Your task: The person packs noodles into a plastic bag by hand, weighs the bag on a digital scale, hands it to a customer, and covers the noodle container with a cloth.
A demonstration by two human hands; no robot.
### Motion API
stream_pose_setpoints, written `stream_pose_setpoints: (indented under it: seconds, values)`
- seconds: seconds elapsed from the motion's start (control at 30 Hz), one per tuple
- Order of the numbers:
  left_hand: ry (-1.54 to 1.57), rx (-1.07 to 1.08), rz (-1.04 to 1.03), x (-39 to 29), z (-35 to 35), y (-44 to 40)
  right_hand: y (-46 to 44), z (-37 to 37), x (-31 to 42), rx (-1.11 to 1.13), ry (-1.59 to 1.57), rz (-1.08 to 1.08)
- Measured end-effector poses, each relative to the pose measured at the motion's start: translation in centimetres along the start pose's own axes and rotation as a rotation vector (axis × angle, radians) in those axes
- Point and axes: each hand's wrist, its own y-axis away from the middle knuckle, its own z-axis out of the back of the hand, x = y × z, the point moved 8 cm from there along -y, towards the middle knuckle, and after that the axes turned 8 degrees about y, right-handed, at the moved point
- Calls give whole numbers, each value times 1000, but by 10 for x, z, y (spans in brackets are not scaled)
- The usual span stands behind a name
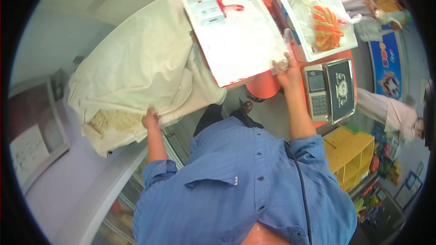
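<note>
My left hand [151, 118] is closed at the edge of a large cream cloth [136, 54], with the fingertips somewhat blurred. Beside it, a pile of pale noodles [116, 123] shows where the cloth lies folded back; the cloth hides whatever else is under it. My right hand [288, 73] is closed around a crumpled clear plastic bag [280, 66]. That hand is at the near right corner of a white tray [240, 45]. On the tray lie red-handled scissors [221, 5] and a white packet with print [208, 11].
A white foam box [297, 27] holds plastic bags and an orange-striped bag [328, 27]. A weighing scale [340, 88] stands near my right arm, above a yellow shelf [352, 154]. Other people [383, 0] are at the right. An orange stool [263, 86] stands below the tray.
</note>
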Motion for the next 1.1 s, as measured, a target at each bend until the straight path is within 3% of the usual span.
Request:
stream_pose_setpoints:
  seconds: [0.13,0.23,0.27,0.37,0.53,0.63,0.83,0.93,1.03,1.07,1.1]
  values:
    - [119,-44,137,-2,-11,6,-36,32,-40,-154,10,-99]
    - [106,-152,207,8,-4,-6,-39,27,-44,-39,-4,-116]
    - [72,-139,214,12,-1,-8,-27,29,-38,-211,51,-93]
    - [4,-111,205,10,3,-16,21,0,-14,-258,33,-70]
    - [-84,-111,125,6,20,0,33,49,-4,-390,235,44]
    - [-86,39,72,10,23,6,35,61,-5,-455,350,58]
    - [-113,-47,72,-13,15,90,42,38,0,-599,569,138]
    - [-7,139,18,-6,18,78,3,53,-12,-499,551,99]
    - [127,350,-9,-11,-13,98,-8,53,5,-434,398,259]
    - [271,558,72,-1,-31,100,15,35,11,-366,351,301]
    - [280,507,156,6,-36,104,35,12,17,-290,303,343]
